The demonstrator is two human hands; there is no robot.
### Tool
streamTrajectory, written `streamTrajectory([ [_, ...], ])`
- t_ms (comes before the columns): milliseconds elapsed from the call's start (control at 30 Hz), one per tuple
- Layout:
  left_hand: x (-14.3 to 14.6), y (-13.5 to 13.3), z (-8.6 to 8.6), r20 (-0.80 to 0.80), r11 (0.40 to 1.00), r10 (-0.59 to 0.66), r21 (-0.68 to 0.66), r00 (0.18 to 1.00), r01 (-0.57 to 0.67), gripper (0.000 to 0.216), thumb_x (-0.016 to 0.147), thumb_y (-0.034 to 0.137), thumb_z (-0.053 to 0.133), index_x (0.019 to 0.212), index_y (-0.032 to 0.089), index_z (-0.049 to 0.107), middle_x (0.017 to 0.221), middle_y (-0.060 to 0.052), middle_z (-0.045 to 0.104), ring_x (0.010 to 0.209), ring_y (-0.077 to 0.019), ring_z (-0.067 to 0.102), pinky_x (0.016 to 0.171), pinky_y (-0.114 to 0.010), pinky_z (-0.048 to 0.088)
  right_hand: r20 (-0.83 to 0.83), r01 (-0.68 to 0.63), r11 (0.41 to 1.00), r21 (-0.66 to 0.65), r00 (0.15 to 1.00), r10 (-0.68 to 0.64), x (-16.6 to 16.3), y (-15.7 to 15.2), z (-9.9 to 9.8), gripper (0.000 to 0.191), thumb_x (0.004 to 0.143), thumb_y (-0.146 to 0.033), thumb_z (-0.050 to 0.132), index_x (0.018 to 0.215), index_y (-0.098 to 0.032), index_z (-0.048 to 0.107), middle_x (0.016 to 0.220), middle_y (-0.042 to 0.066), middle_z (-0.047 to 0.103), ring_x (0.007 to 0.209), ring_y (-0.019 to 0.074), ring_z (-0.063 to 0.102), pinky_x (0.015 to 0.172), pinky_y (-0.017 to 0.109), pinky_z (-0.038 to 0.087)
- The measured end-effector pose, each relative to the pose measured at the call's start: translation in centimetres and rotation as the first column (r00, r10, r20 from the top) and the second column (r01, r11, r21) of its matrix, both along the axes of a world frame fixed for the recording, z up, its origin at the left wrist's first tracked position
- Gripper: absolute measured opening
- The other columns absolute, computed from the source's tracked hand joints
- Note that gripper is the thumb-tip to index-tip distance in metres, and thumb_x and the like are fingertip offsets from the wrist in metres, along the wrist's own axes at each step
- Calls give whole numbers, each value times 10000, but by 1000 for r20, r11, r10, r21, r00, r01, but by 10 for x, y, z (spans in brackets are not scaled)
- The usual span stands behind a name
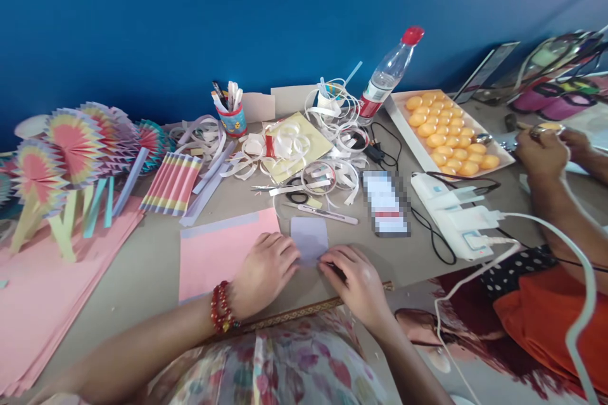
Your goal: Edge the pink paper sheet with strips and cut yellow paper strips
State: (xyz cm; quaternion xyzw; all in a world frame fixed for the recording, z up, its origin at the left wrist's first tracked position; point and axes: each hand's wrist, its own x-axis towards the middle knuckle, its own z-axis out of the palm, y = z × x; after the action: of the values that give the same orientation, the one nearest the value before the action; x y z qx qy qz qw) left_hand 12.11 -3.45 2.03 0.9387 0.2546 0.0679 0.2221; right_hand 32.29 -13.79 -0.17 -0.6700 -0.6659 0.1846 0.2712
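Observation:
A small lavender paper [309, 237] lies on the table between my two hands. My left hand [266, 272], with a red bead bracelet at the wrist, rests palm down with its fingers laid out. Its fingertips reach the left edge of the lavender paper. Under and behind that hand is a pink sheet [218, 247] with lavender borders. My right hand [355, 280] is closed, thumb and forefinger pinching at the lower right corner of the lavender paper. Just beyond the paper lie a white craft knife [327, 213] and black-handled scissors [298, 194].
Pleated paper fans [76, 139] and stacked pink sheets [80, 291] are at left. Paper strip scraps [285, 145], a pen cup [232, 119] and a bottle [384, 82] stand behind. A phone [386, 204], power strip [449, 218] and tray [498, 164] of orange balls are right, near a co-worker's hands [541, 145].

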Motion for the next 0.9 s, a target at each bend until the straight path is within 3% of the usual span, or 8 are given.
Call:
streamTrajectory([
  [133,3,0,-8,4,1000,5,26,1000,-5,59,935,208,581,882,188,598,935,-22,608,923,-193,539,923,-394,410,10,-33,999,9,999,33,1,-2,-1,145,952,-258,538,873,-223,654,906,60,662,862,200,606,761,307,461],
  [300,-4,-10,-13,0,987,-22,157,1000,21,123,958,244,551,868,192,618,991,-21,617,969,-197,532,1064,-495,318,9,-127,991,47,992,127,8,-8,-5,139,945,-231,534,871,-221,652,936,65,640,865,200,600,749,309,468],
  [467,-6,-15,-17,3,961,-33,275,999,31,146,971,163,503,884,193,616,1074,-14,630,1068,-181,538,1179,-570,115,31,-219,973,72,976,217,18,-8,-4,163,957,-182,502,928,-224,657,939,65,638,864,198,590,761,325,460],
  [733,-1,-6,-17,50,993,53,107,997,-58,134,948,249,548,863,207,642,1057,-11,609,1037,-196,534,1140,-533,238,-10,-119,991,59,993,120,16,-6,-2,151,969,-232,517,890,-216,644,933,62,635,872,195,583,758,322,462],
  [900,3,-7,-19,62,988,101,113,993,-108,133,942,230,537,848,185,621,1055,-31,601,1044,-207,523,1110,-493,306,33,-13,998,65,999,11,6,-4,-6,170,975,-271,514,846,-201,600,912,67,611,854,203,556,756,334,443],
])
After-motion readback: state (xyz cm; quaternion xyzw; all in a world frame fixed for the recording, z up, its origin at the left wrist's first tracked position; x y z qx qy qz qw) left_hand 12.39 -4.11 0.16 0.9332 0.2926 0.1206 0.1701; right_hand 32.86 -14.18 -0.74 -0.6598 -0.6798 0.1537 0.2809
